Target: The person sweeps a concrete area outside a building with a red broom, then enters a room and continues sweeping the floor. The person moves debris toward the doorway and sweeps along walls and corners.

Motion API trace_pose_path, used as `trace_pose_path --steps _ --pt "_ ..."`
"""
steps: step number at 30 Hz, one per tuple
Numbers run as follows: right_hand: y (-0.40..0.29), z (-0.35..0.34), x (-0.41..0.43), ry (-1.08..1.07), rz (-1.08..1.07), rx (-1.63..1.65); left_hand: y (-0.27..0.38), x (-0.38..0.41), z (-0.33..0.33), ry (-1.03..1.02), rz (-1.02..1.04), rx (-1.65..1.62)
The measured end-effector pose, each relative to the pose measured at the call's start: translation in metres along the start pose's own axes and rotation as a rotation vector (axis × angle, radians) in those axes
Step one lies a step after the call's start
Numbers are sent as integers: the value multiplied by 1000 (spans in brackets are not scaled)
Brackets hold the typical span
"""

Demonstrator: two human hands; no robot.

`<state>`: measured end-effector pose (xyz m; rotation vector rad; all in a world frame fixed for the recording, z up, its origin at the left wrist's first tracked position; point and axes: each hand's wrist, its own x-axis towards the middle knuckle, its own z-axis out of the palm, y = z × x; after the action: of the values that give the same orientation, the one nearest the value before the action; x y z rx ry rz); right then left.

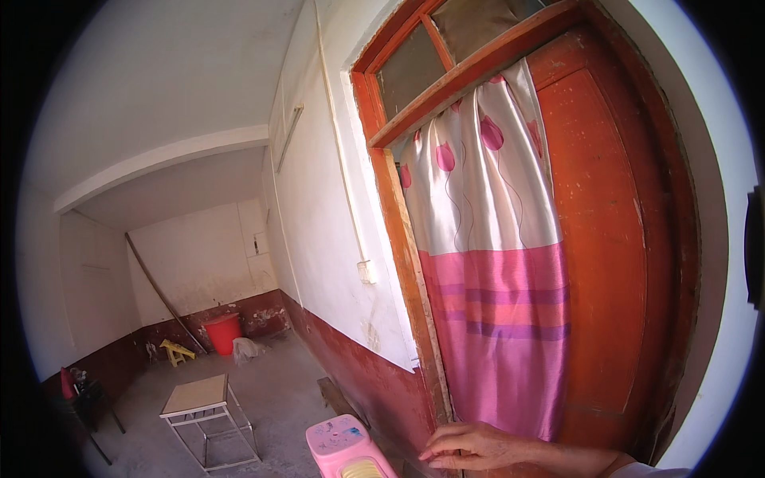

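Observation:
One hand shows at the bottom right, the arm coming in from the right edge with a light sleeve; it looks like my right hand (469, 445). Its fingers are loosely bent and point left, with nothing seen in them. Just behind it hangs a satin curtain (502, 287) with tulips above and pink and purple bands below, in an orange-red wooden door frame (397, 239). Whether the hand touches the curtain's lower edge, I cannot tell. Left of the fingers stands a pink plastic stool (337, 439). My left hand is out of view.
A small metal-framed table (197, 397) stands on the concrete floor at the lower left. Farther back are a red plastic bucket (222, 334), a yellow stool (176, 352) and a long pole (158, 290) leaning on the wall. A wooden piece (337, 397) lies by the right wall.

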<state>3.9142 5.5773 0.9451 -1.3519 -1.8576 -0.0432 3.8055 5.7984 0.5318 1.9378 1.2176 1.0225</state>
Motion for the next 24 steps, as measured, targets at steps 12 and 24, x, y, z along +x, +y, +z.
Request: trace_pose_path --steps 12,24 --pt "188 -164 28 266 278 -1289 84 72 11 -309 -280 -558" --pt "246 -190 50 146 499 -1612 87 188 115 -569 -185 -609"
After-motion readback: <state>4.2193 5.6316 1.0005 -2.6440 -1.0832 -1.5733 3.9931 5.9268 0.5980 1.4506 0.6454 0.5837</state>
